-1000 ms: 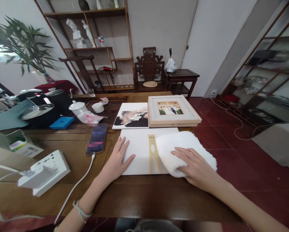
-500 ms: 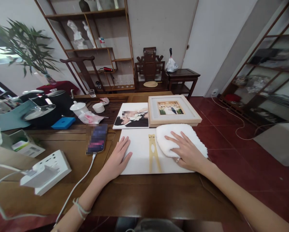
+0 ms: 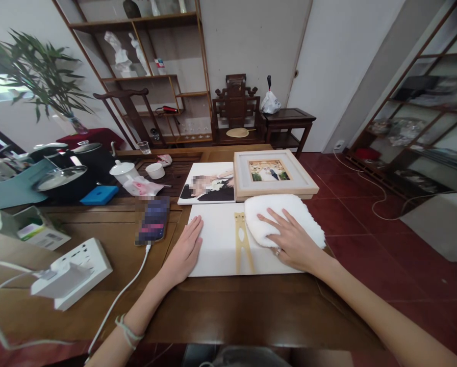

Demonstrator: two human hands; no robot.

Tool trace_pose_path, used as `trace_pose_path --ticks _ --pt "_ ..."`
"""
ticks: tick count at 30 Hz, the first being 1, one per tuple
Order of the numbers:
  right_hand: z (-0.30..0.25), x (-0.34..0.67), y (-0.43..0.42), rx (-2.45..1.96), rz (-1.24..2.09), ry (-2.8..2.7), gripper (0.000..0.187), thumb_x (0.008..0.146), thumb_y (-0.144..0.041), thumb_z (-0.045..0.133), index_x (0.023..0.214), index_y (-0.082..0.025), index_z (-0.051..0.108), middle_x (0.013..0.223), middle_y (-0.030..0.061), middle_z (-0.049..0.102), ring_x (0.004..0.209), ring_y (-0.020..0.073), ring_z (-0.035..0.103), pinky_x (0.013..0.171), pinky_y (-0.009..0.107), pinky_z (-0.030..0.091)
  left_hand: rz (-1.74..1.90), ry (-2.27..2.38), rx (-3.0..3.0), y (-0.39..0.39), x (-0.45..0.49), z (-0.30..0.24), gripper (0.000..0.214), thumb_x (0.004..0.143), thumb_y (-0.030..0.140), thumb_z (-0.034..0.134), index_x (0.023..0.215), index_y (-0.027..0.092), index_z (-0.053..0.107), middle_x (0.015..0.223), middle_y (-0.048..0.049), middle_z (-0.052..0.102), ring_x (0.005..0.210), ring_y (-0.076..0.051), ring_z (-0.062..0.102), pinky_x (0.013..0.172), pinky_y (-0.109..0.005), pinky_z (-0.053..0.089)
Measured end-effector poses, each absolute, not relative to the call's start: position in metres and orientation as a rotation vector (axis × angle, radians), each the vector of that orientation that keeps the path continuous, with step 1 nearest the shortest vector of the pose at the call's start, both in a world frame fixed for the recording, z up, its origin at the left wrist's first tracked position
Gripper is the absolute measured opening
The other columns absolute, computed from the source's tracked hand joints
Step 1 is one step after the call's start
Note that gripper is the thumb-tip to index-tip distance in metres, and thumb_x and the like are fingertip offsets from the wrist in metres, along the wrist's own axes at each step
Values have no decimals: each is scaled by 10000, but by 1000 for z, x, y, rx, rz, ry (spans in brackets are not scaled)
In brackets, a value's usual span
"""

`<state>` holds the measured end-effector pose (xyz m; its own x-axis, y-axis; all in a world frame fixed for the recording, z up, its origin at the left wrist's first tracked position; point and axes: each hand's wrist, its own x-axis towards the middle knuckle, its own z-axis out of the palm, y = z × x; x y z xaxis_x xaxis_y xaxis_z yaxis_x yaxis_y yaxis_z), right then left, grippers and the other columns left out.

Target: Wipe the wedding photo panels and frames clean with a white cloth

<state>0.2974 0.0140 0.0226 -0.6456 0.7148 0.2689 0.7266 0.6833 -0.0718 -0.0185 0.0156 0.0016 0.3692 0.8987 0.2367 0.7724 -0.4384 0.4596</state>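
Observation:
My left hand [image 3: 188, 247] lies flat along the left edge of a white rectangular panel [image 3: 215, 239], fingers stretched out. On the panel's right side, my right hand [image 3: 289, 237] rests with spread fingers on a folded, fluffy white cloth [image 3: 257, 224], touching it from above. Between the hands is a yellowish, two-legged flat shape [image 3: 240, 237]; whether it is loose or part of the panel I cannot tell. Behind the panel are a photo print [image 3: 209, 188] and a pale wooden picture frame [image 3: 276, 191] holding a smaller photo.
A phone [image 3: 152, 221] with a charging cable lies left of my left hand. Farther left are a white power strip [image 3: 83, 270], an opened box [image 3: 43, 229], a blue box [image 3: 99, 194] and a black pot [image 3: 62, 183]. A white lidded cup [image 3: 123, 171] stands behind the phone.
My right hand and the cloth have shifted slightly left. My left thumb has drawn in toward the other fingers, and the left hand has slid slightly left.

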Motion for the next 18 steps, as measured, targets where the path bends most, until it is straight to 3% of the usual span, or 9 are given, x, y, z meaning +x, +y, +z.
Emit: trace_pose_path --ticks 5,10,14,18 --pt "33 297 -33 -1132 121 -2677 342 645 -49 493 865 -202 705 1469 71 350 1385 326 139 1094 604 131 664 1500 2343 15 -18 4 476 961 263 278 1420 145 324 1511 -136 282 1406 -224 212 1139 -471 187" --pt "36 300 -78 -1078 246 -2702 197 580 -83 522 675 -194 655 1512 42 259 1384 362 110 1091 625 99 607 1478 2371 14 -18 7 481 960 259 277 1423 132 317 1518 -141 263 1411 -227 194 1141 -466 172" --pt "37 300 -60 -1144 217 -2669 262 632 -65 508 781 -207 671 1500 22 291 1389 322 135 1098 600 132 569 1463 2397 14 -18 9 487 960 249 270 1425 111 309 1520 -156 249 1415 -235 177 1141 -461 165" --pt "37 297 -9 -1170 118 -2615 268 744 -113 502 920 -202 683 1422 66 428 1365 311 233 1080 584 210 559 1454 2423 14 -18 9 486 961 245 266 1433 129 294 1520 -156 247 1413 -243 178 1135 -479 176"
